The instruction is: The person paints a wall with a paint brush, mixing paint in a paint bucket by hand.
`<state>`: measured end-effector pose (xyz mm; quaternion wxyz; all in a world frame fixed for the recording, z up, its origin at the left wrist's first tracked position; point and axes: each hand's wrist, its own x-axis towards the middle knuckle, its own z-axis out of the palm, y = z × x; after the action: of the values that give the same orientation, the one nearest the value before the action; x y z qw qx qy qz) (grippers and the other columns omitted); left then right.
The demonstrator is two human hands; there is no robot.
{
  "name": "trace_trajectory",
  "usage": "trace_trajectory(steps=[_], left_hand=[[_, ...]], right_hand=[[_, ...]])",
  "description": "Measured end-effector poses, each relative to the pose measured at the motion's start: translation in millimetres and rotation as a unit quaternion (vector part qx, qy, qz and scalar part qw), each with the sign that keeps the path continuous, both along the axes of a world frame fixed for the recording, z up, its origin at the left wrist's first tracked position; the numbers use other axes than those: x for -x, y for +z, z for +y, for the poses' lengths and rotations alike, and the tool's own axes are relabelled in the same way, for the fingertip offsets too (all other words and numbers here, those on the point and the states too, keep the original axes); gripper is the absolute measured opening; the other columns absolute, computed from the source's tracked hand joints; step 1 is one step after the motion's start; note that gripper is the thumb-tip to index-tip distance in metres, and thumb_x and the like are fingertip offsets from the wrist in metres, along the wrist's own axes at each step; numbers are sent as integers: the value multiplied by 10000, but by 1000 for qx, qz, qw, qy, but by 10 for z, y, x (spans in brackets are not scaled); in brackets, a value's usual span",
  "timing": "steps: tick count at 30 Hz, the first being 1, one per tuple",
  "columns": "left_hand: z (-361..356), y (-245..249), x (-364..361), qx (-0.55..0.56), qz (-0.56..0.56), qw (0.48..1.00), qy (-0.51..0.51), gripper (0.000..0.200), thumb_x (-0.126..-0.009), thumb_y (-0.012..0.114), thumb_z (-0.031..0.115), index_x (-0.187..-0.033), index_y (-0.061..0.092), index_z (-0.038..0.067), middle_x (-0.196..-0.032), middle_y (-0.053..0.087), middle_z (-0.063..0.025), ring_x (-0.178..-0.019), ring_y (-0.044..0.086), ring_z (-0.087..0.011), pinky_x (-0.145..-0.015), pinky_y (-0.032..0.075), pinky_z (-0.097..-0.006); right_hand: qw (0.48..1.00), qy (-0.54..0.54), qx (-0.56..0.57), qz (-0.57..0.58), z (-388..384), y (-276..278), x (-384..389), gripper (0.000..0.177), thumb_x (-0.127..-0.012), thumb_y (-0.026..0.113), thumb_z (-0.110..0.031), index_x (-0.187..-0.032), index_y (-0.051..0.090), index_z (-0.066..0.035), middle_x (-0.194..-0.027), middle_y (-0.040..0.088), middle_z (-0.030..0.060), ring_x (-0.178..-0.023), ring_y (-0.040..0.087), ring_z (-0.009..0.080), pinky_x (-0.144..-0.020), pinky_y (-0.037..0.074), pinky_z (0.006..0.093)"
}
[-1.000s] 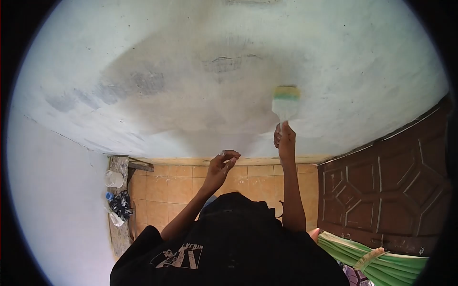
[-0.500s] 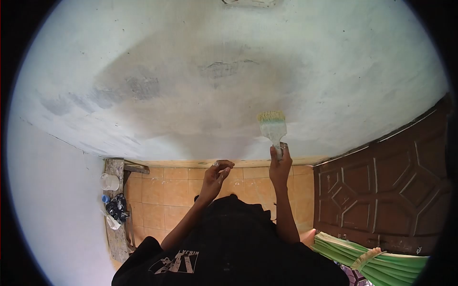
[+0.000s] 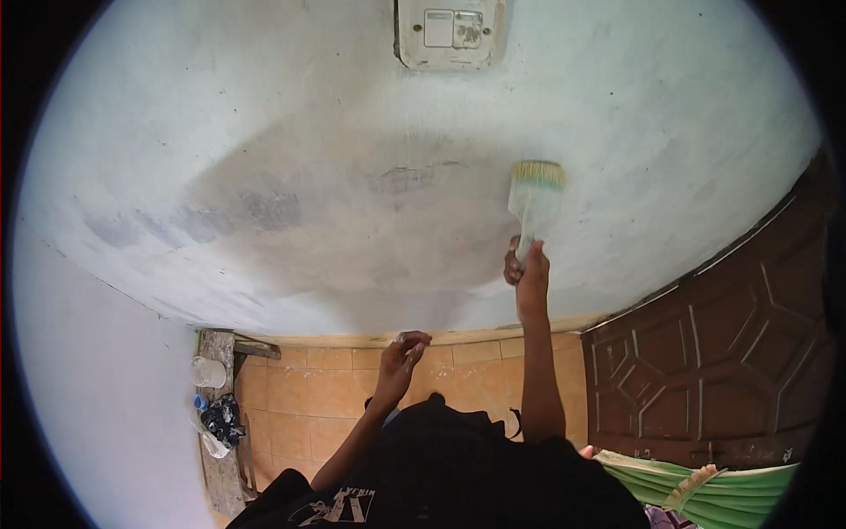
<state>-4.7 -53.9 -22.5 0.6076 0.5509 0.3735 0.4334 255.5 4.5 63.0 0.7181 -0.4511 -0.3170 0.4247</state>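
Observation:
My right hand (image 3: 529, 273) is closed round the handle of a wide paintbrush (image 3: 536, 198), held upright against the wall (image 3: 634, 159). Its bristles are yellowish, with a green-blue band near the base, and they appear to touch the wall. Lower and to the left, my left hand (image 3: 401, 363) hangs in front of the wall's foot. The fingers are loosely bent, with the thumb apart from them, and I see nothing in them. Whitish smears mark that hand. Grey, darker patches (image 3: 264, 207) show on the pale wall left of the brush.
A light switch (image 3: 452, 35) is set in the wall above. On the left, a wooden bench (image 3: 220, 480) carries a white tub (image 3: 209, 372), a blue-capped item (image 3: 201, 403) and a black plastic bag (image 3: 225, 421). A brown panelled door (image 3: 705, 353) and green curtain (image 3: 731, 498) stand right, over orange floor tiles (image 3: 335, 388).
My right hand has carried the brush up the wall and a little to the right. The view has tilted upward, bringing the whole switch into sight. My left hand keeps nearly the same pose.

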Motion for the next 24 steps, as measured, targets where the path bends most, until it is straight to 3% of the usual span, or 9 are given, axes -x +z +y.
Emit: trace_trajectory(steps=[3,6,8,11,14,15,20,24], left_hand=[[-31,-55,67,36,-8,999,12,217,-992,563,204,-1101,612,22,-1100,634,-74,-1078,594,-183,-908,487,-329],[-17,-45,84,57,-13,998,9,166,-989,570,136,-1084,606,5,-1098,635,-67,-1070,584,-163,-934,460,-314],[3,0,66,58,-9,998,1,164,-988,571,135,-1082,606,5,-1106,632,-69,-1078,584,-167,-944,458,-314],[60,104,-14,62,-25,998,-9,171,-989,567,136,-1095,601,6,-1112,631,-73,-1092,584,-170,-964,455,-314],[126,122,-84,36,-28,999,-19,173,-992,560,134,-1103,594,6,-1120,629,-75,-1106,583,-173,-981,454,-317],[140,130,-99,34,-31,999,-20,172,-993,558,133,-1104,591,5,-1121,628,-75,-1108,582,-174,-983,454,-317],[107,125,-96,41,-41,998,-12,174,-998,550,132,-1105,588,0,-1120,628,-75,-1106,580,-175,-982,456,-312],[55,90,-14,55,-28,998,-5,179,-1000,549,142,-1113,591,10,-1119,628,-71,-1094,580,-169,-966,460,-306]], right_hand=[[997,-41,-45,37,-127,192,113,405,-1043,399,-453,-1052,541,-75,-754,468,-27,-619,381,58,-530,286,196],[982,-103,-156,-25,-38,487,-1,443,-1035,451,-410,-1257,498,-30,-968,567,16,-731,451,49,-580,370,202],[960,-170,-192,-111,11,927,22,381,-1042,451,-368,-1251,478,-51,-855,519,7,-664,410,63,-557,336,200],[921,-252,-221,-198,163,1263,-31,385,-1017,521,-341,-1249,487,-35,-912,574,43,-684,463,63,-563,377,207],[839,-356,-220,-347,406,1361,-35,399,-985,590,-322,-1237,502,-25,-961,616,87,-685,508,62,-552,402,202],[849,-353,-152,-361,389,1373,13,391,-960,639,-286,-1217,518,-16,-956,632,95,-688,536,65,-552,421,200],[912,-280,-158,-255,576,961,103,318,-947,654,-297,-1084,566,-24,-794,578,16,-612,464,31,-501,345,191],[971,-149,-115,-149,424,925,118,324,-1011,514,-386,-989,559,-65,-702,474,-33,-573,382,13,-491,278,168]])
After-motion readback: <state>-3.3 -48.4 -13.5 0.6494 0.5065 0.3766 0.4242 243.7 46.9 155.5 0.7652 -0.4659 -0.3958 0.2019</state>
